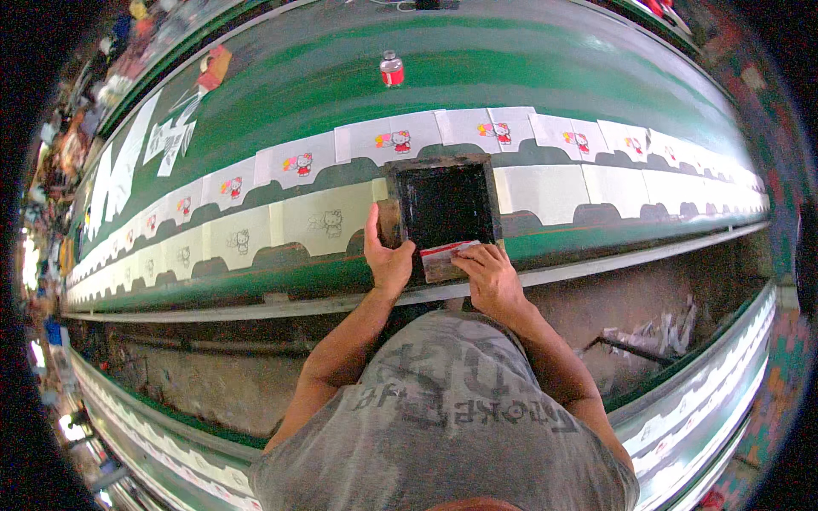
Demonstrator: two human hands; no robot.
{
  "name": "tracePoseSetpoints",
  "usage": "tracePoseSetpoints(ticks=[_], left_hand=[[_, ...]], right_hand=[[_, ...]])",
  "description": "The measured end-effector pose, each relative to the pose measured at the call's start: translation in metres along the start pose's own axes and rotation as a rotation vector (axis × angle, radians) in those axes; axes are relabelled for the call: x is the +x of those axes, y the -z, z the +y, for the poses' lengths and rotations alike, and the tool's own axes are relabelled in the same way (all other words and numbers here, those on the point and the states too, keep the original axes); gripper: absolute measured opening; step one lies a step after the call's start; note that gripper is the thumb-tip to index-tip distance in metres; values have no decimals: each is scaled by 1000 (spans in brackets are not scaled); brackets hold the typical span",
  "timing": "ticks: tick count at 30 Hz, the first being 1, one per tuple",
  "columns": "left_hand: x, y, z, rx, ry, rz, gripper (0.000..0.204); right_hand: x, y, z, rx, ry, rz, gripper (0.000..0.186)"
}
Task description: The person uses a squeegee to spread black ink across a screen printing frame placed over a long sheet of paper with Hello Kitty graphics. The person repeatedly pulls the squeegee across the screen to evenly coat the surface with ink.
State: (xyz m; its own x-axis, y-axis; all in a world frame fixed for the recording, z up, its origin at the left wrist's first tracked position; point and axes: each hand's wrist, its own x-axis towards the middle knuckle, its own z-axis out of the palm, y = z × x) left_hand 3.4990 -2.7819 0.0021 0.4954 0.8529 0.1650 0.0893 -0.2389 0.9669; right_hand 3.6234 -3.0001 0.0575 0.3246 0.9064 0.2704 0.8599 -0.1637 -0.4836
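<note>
- Hands worked apart, one at each lower corner of the dark frame (492, 198).
- Left hand (389, 261) lay at the frame's lower-left corner, thumb spread from fingers; could not tell how firmly it gripped.
- Right hand (492, 277) was closed on a red-edged block (441, 264) at the frame's near side. Underside of block hidden.
- Frame sat over the near row of sheets, on the green surface (307, 89), between an outlined sheet (324, 225) on its left and a blank sheet (538, 194) on its right.
- Judgement: frame wanted holding flat and square to the sheet edges; a twist at the left corner would likely have skewed it.
- Judgement: block called for an even grip along its length, with steady pressure, not one corner digging in.
- Right forearm would best have been kept off the blank sheet beside the frame.
- Any lift seemed best made straight up, since dragging could smear or shift a sheet.
- Far row held colour sheets (392, 140); bottle (391, 70) stood beyond them, well apart from both hands.
</note>
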Motion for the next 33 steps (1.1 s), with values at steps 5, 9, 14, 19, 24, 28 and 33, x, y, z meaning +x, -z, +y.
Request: tracePoseSetpoints(ticks=[5,9,14,19,24,28,33], left_hand=[[-2,-9,4,-65,17,-11,99],[1,-9,0,48,48,0,99],[3,-12,3,16,70,-29,97],[1,-9,-34,-294,110,-41,85],[5,-5,-51,-333,99,-82,79],[6,3,-36,-308,139,-125,77],[3,3,-26,-384,183,-136,79]], right_hand=[[11,13,9,-123,139,-95,50],[29,25,12,-174,138,-239,46],[69,44,40,-41,101,-303,44],[131,37,63,-59,26,-293,39],[169,15,90,-95,-53,-142,39],[165,13,90,-112,-12,-232,46],[118,6,55,-151,-39,-310,55]])
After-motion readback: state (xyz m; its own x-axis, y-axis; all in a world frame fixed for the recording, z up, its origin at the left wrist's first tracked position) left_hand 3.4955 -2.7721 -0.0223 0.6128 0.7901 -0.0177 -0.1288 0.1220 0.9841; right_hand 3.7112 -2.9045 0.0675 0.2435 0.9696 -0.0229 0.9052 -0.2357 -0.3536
